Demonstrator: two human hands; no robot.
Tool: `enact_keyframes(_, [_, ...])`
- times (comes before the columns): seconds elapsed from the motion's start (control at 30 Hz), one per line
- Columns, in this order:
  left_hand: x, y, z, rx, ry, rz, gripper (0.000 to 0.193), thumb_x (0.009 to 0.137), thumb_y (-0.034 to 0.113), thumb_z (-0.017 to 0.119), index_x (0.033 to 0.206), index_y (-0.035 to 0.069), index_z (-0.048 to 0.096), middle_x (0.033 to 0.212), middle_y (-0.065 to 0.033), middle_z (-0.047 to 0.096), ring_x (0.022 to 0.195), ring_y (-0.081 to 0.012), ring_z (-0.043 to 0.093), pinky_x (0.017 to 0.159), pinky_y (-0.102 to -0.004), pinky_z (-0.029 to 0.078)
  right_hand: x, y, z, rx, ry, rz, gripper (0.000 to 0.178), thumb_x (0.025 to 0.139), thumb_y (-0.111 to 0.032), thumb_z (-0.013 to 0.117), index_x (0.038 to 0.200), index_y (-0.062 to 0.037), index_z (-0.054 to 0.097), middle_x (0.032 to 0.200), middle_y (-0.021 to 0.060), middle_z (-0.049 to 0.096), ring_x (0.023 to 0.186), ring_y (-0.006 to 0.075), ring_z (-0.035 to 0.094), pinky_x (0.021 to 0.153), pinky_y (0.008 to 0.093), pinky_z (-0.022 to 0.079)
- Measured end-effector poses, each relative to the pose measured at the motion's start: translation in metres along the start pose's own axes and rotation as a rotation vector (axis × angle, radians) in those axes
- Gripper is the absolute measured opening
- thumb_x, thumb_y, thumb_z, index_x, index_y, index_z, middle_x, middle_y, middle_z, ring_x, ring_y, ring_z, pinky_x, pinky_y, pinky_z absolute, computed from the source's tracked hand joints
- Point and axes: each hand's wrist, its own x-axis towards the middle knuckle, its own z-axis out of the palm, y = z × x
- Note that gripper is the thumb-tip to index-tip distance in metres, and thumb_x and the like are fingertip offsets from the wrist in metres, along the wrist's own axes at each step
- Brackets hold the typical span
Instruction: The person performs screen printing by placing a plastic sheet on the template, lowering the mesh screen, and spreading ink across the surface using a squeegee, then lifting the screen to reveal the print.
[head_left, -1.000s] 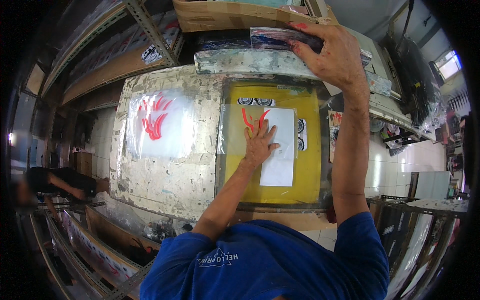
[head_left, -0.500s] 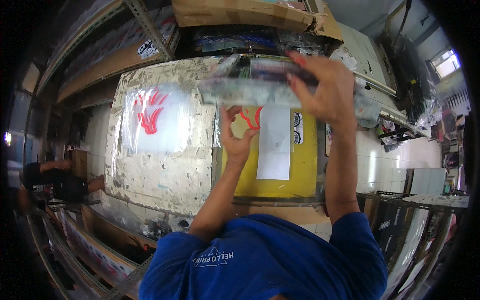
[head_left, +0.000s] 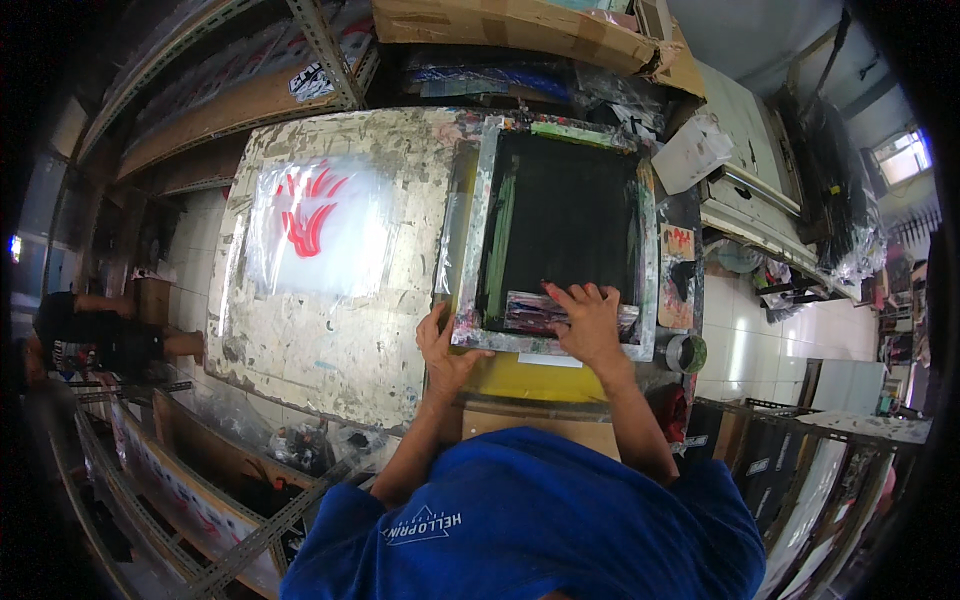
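A screen-printing frame [head_left: 649,240] with dark mesh lies flat over a yellow board [head_left: 500,378], showing along the near edge. My left hand [head_left: 447,352] is at the frame's near left corner, fingers on the left side and thumb along the near edge, gripping it. Inside the frame, at its near end, my right hand [head_left: 592,325] is closed on a paint-stained squeegee [head_left: 530,312]. Red paint marks a fingertip. A strip of white paper [head_left: 548,359] peeks out under the frame. To the left, a clear plastic sheet [head_left: 340,245] carries red flame-like shapes.
The sheet lies on a worn, paint-flecked white table [head_left: 390,350]. Right of the frame are a stained card [head_left: 677,270] and a round tub [head_left: 686,353]. Metal shelves [head_left: 240,120] stand far left, a cardboard box [head_left: 520,25] beyond. Another person [head_left: 100,335] is at the left.
The raised screen frame has come down flat over the yellow board. My right hand has moved nearer with the squeegee; my left has shifted from beneath the frame to its near left corner.
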Motion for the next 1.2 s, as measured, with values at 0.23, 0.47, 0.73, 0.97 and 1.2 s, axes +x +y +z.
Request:
enact_keyframes(0.23, [-0.003, 0.004, -0.005, 0.111, -0.076, -0.095, 0.078, 0.046, 0.025, 0.09, 0.115, 0.0, 0.067, 0.15, -0.0195, 0.039, 0.13, -0.0419, 0.035, 0.107, -0.0514, 0.028, 0.04, 0.04, 0.043, 0.033, 0.092, 0.058, 0.067, 0.057, -0.009, 0.072, 0.123, -0.0179, 0.063, 0.108, 0.0108, 0.053, 0.108, 0.0304, 0.046, 0.094, 0.0505, 0.03])
enact_keyframes(0.47, [-0.005, 0.002, -0.007, 0.049, -0.078, -0.093, 0.075, 0.05, 0.026, 0.089, 0.117, 0.001, 0.065, 0.151, -0.0195, 0.037, 0.13, -0.0414, 0.035, 0.107, -0.0521, 0.027, 0.156, 0.111, 0.047, -0.061, 0.319, -0.008, 0.063, 0.059, -0.011, 0.068, 0.121, -0.0184, 0.065, 0.107, 0.0103, 0.056, 0.106, 0.0307, 0.049, 0.092, 0.0484, 0.031])
enact_keyframes(0.73, [-0.01, -0.004, -0.007, 0.014, -0.034, -0.027, 0.08, 0.057, 0.034, 0.088, 0.126, 0.004, 0.06, 0.149, -0.0208, 0.039, 0.13, -0.0417, 0.037, 0.107, -0.0529, 0.027, 0.255, 0.157, 0.038, -0.011, 0.322, -0.032, 0.052, 0.07, -0.012, 0.073, 0.121, -0.0199, 0.068, 0.12, 0.0122, 0.068, 0.112, 0.0314, 0.056, 0.092, 0.0439, 0.033])
enact_keyframes(0.97, [-0.018, -0.005, -0.004, -0.004, -0.059, -0.091, 0.08, 0.061, 0.038, 0.086, 0.127, 0.001, 0.06, 0.13, -0.019, 0.053, 0.122, -0.0369, 0.043, 0.104, -0.0492, 0.03, 0.245, 0.156, 0.015, 0.333, 0.239, 0.096, 0.051, 0.073, -0.007, 0.074, 0.123, -0.0147, 0.068, 0.122, 0.0139, 0.067, 0.117, 0.0327, 0.061, 0.097, 0.0368, 0.045])
enact_keyframes(1.2, [-0.011, 0.018, -0.002, -0.161, 0.125, -0.129, 0.072, 0.066, 0.025, 0.084, 0.128, -0.001, 0.059, 0.116, -0.0193, 0.055, 0.115, -0.0351, 0.046, 0.101, -0.0458, 0.032, 0.117, 0.077, -0.042, 0.47, 0.034, 0.251, 0.058, 0.075, -0.004, 0.073, 0.132, -0.011, 0.061, 0.13, 0.0142, 0.063, 0.122, 0.0272, 0.059, 0.104, 0.0329, 0.044])
